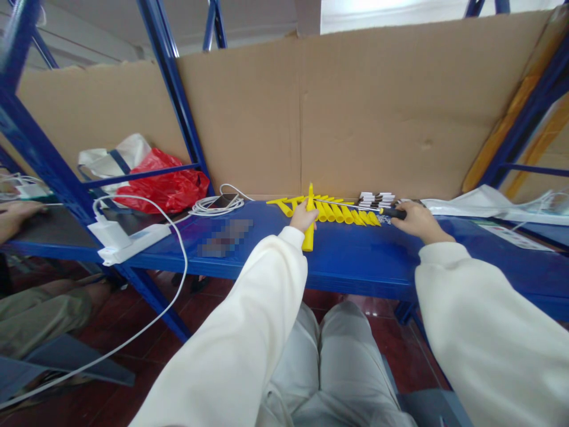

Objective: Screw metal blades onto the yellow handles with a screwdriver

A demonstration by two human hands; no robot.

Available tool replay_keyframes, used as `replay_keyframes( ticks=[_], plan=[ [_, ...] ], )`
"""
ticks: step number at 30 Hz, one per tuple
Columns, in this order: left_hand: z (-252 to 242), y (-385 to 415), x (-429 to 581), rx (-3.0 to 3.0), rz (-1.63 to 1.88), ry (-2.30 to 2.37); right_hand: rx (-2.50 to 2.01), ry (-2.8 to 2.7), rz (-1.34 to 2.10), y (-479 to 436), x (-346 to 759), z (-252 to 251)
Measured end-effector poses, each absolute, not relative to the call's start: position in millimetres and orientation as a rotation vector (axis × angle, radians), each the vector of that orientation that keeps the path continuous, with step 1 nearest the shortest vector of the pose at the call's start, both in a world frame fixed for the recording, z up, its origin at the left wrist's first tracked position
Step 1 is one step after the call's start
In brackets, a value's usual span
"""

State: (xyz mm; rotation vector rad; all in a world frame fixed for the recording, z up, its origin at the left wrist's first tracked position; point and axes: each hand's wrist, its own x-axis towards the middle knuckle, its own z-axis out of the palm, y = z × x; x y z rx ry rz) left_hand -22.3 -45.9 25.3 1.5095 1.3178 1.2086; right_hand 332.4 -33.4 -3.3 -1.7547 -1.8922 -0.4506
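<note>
My left hand (303, 216) is wrapped round a yellow plastic piece (308, 240) that stands up on the blue shelf (355, 261). It looks light, hard and smooth, best held in the middle. My right hand (418, 220) grips a screwdriver (393, 213), I think. Cardboard (311, 118) stands behind.

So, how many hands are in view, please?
3: the left hand holds a yellow piece, the right hand holds the screwdriver, and another person's hand lies at the far left.
</note>
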Motion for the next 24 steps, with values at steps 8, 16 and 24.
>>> replay_keyframes(
  ticks=[8, 16, 24],
  plan=[
    [23.3, -43.6, -22.1, 1.536, 1.193, 1.319, -1.891, -1.801, -0.359, -34.6, 332.7, -8.0],
    [22.2, -43.2, -22.9, 1.546, 1.204, 1.339, -1.793, -1.867, -0.408, -31.4, 329.0, -7.6],
    [21.2, -40.4, -22.3, 1.533, 1.206, 1.322, -1.798, -1.933, -0.399, -32.5, 332.1, -6.3]
  ],
)
